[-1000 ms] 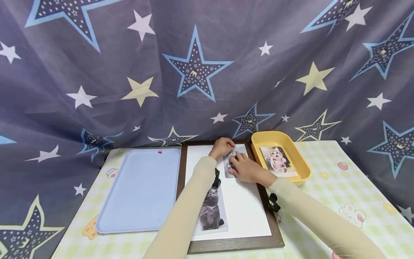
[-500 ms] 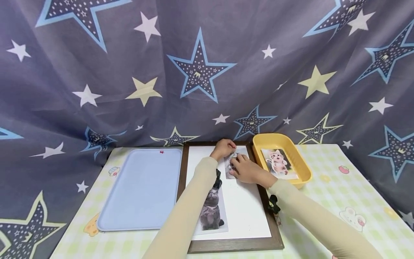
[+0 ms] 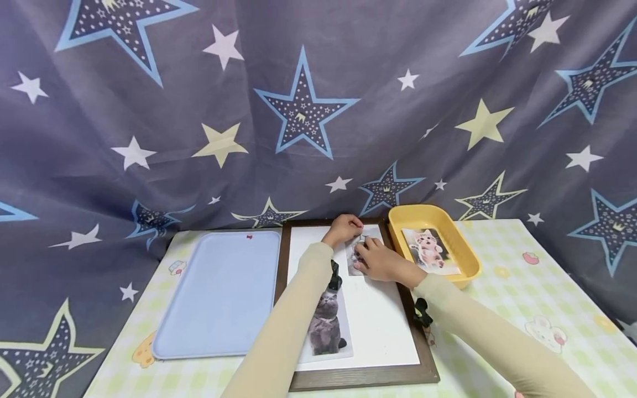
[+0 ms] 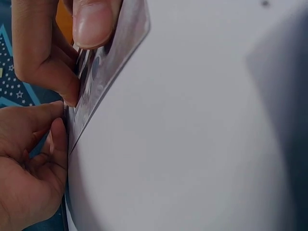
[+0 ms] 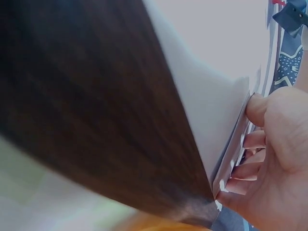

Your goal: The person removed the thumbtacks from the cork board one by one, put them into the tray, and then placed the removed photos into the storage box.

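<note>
A small printed cat photo (image 3: 352, 267) lies near the top of a white board with a dark wooden frame (image 3: 365, 377). At its upper edge is my left hand (image 3: 343, 228), fingers curled, with thumb and fingertip meeting at the edge in the left wrist view; the bit between them is hidden. From the right, my right hand (image 3: 382, 262) rests its spread, slightly bent fingertips on the photo (image 4: 115, 60). The hands cover much of the picture. A larger grey cat photo (image 3: 325, 329) lies lower on the board, partly behind my left sleeve.
Left of the board is a pale blue tray (image 3: 219, 298). A yellow basket (image 3: 465, 254) stands at the upper right with a pink-toned cat photo (image 3: 429, 249) in it. A checked cloth (image 3: 502, 298) covers the table; a starry curtain (image 3: 278, 177) hangs behind.
The head view has shifted slightly. Both hands stay at the small photo in nearly the same pose, and nothing else has visibly moved.
</note>
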Available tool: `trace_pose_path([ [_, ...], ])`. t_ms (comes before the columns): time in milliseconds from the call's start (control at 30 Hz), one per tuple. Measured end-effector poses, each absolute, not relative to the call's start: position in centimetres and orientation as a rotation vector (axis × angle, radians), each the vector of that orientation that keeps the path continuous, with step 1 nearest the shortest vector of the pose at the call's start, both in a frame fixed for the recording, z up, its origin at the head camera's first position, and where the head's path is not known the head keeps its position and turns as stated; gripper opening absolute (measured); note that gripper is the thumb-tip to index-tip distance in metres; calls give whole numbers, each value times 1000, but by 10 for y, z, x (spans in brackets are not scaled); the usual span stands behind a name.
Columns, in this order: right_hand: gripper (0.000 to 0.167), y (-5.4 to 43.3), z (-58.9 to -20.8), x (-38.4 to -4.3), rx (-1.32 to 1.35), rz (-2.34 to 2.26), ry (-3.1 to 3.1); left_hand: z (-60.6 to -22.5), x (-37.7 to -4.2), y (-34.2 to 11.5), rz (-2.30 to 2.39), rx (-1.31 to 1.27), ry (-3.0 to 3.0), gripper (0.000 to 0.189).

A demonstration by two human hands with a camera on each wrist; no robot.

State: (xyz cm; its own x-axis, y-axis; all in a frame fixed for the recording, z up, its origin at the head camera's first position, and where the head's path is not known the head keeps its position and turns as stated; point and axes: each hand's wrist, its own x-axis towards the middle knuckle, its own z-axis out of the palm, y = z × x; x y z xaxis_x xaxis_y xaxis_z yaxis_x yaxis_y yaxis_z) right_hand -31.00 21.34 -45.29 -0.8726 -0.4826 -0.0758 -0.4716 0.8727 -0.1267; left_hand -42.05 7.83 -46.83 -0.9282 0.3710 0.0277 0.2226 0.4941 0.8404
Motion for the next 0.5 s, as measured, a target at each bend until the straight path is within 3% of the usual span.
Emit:
trace_pose_path([
  [500, 36, 214, -453, -307, -814, -187, 2957, -469, -416, 77, 1526, 443, 2505, 16],
])
